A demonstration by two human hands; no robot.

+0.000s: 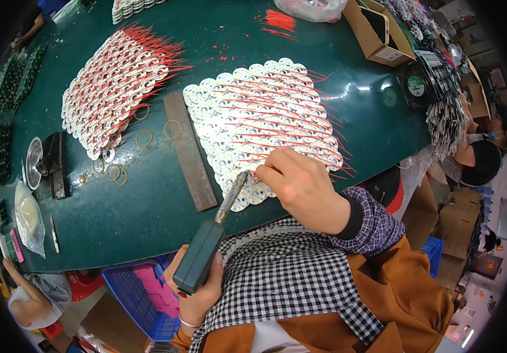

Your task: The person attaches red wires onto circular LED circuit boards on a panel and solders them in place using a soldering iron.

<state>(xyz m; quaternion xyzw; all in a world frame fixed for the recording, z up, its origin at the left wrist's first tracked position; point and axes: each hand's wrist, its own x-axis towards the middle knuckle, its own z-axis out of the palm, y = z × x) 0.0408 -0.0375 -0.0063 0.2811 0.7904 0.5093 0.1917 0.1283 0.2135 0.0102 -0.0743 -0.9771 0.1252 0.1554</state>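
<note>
In my left hand (207,294) is a dark green soldering gun (201,257), its metal barrel slanting up and away. The barrel's tip meets the near left part of a panel of round white LED boards (265,126). Just right of that tip, my right hand (303,187) is closed in a pinch. A bit of red wire shows at its fingertips; the rest is hidden by the fingers. Rows of thin red wires (277,122) lie across the panel, several sticking out past its right edge. A dark flat bar (190,156) lies against the panel's left side.
Left of the bar lies another panel of wired round boards (115,88), with rubber bands (144,138) nearby. Cut red wires (279,21) lie at the far side, near a cardboard box (377,35). A blue basket (138,294) stands below the green table's (112,223) near edge.
</note>
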